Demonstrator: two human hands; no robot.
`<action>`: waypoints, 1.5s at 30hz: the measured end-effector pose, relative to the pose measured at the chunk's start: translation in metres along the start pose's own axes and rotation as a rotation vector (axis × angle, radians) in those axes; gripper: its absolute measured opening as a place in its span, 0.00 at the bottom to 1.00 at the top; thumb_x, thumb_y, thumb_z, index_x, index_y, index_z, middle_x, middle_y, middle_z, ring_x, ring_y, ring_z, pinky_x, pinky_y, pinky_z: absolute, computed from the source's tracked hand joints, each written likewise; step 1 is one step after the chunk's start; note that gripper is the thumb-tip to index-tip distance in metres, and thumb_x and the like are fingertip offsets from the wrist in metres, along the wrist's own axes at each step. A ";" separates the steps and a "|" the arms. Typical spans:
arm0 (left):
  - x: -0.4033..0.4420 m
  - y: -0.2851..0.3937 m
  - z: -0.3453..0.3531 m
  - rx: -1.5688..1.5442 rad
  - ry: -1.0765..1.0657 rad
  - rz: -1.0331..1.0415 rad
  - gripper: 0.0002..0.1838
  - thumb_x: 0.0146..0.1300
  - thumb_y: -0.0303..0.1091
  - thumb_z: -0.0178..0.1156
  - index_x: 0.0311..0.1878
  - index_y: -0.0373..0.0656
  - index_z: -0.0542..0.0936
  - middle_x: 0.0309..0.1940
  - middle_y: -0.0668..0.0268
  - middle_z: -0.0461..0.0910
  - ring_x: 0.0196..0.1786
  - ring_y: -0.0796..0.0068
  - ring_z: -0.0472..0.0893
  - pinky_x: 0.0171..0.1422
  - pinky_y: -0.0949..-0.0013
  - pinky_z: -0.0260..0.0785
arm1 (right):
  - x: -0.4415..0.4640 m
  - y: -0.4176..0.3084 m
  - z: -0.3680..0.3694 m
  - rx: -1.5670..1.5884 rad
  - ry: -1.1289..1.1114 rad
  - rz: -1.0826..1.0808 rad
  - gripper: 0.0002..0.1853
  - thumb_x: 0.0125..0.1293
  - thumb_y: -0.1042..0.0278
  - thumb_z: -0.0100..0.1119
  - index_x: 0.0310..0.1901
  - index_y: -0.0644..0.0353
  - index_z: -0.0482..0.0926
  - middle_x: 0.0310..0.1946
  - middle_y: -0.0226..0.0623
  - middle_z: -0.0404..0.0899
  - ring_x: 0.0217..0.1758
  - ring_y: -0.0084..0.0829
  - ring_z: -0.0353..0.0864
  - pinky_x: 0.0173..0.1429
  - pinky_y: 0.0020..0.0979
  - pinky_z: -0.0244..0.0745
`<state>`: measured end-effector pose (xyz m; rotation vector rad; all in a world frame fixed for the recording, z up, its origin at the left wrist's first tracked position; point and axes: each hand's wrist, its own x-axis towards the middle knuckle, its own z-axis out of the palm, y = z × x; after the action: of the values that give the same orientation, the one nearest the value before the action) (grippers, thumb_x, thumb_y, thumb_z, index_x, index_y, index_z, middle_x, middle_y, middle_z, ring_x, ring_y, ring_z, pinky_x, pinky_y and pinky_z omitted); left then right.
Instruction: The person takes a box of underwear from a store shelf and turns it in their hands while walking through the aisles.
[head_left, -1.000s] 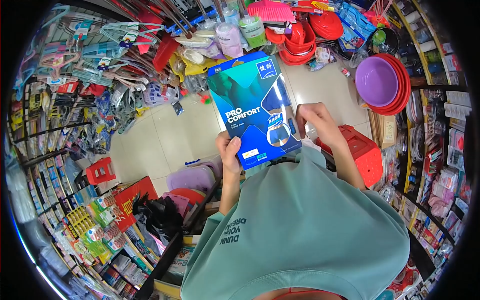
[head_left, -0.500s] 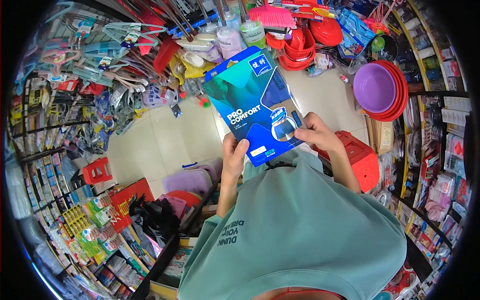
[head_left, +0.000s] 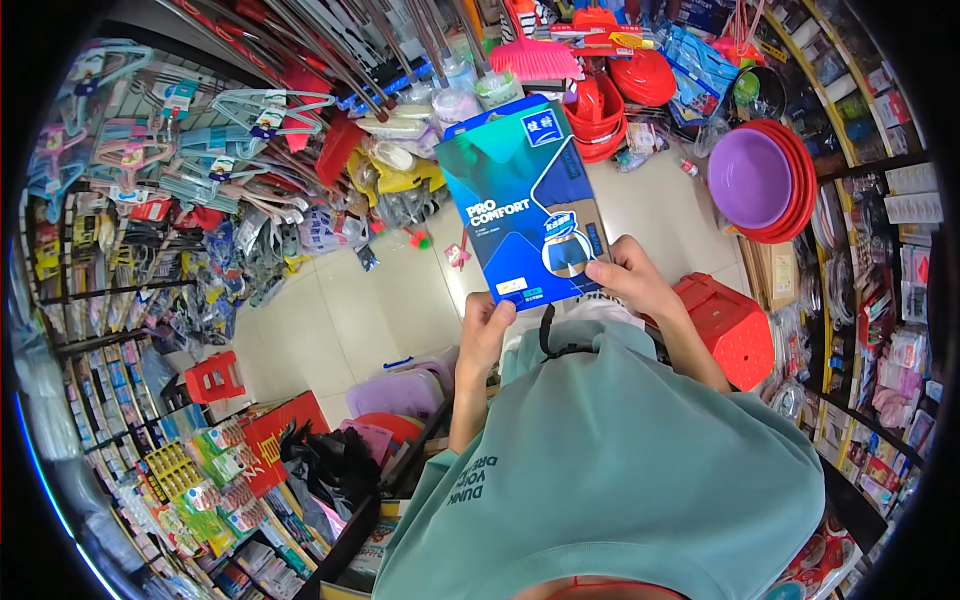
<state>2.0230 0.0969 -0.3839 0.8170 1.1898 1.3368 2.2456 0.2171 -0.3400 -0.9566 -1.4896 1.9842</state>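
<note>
A flat blue and green package [head_left: 505,205] marked "PRO COMFORT" is held up in front of my green shirt, its printed face towards me. My left hand [head_left: 487,325] grips its lower left corner, thumb on the front. At the lower right edge, my right hand [head_left: 630,275] pinches it with the thumb on the front and the other fingers partly hidden behind. Both hands are closed on the package.
Purple and red basins [head_left: 750,178] are stacked at the right, above a red stool [head_left: 735,335]. Hangers [head_left: 270,112] hang at the upper left. A pink broom [head_left: 535,60] stands beyond the package. Packed shelves line both sides.
My right hand has gone from beside the package to gripping its lower right edge. The package tilted, then straightened somewhat and shifted right. The view has moved slightly.
</note>
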 end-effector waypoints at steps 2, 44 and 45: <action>0.001 0.001 -0.001 0.057 -0.054 0.040 0.23 0.65 0.50 0.57 0.23 0.44 0.64 0.18 0.73 0.62 0.23 0.81 0.59 0.28 0.72 0.48 | -0.001 -0.002 -0.003 0.020 0.007 0.011 0.25 0.61 0.49 0.62 0.15 0.57 0.68 0.13 0.19 0.60 0.17 0.13 0.54 0.20 0.27 0.44; -0.003 0.004 0.002 -0.193 0.047 0.341 0.13 0.51 0.33 0.62 0.18 0.41 0.69 0.29 0.61 0.78 0.31 0.75 0.74 0.36 0.70 0.64 | 0.000 -0.004 0.022 -0.008 -0.063 -0.137 0.18 0.56 0.55 0.67 0.27 0.65 0.80 0.18 0.26 0.74 0.22 0.14 0.67 0.23 0.24 0.56; -0.005 0.003 0.001 -0.152 0.050 0.315 0.14 0.52 0.34 0.62 0.18 0.42 0.68 0.29 0.61 0.78 0.31 0.75 0.74 0.35 0.70 0.63 | 0.000 0.003 0.018 -0.021 -0.084 -0.104 0.18 0.56 0.55 0.67 0.28 0.66 0.80 0.19 0.26 0.75 0.22 0.14 0.67 0.24 0.24 0.56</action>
<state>2.0236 0.0927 -0.3796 0.8901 1.0108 1.6914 2.2319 0.2054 -0.3401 -0.7968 -1.5755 1.9592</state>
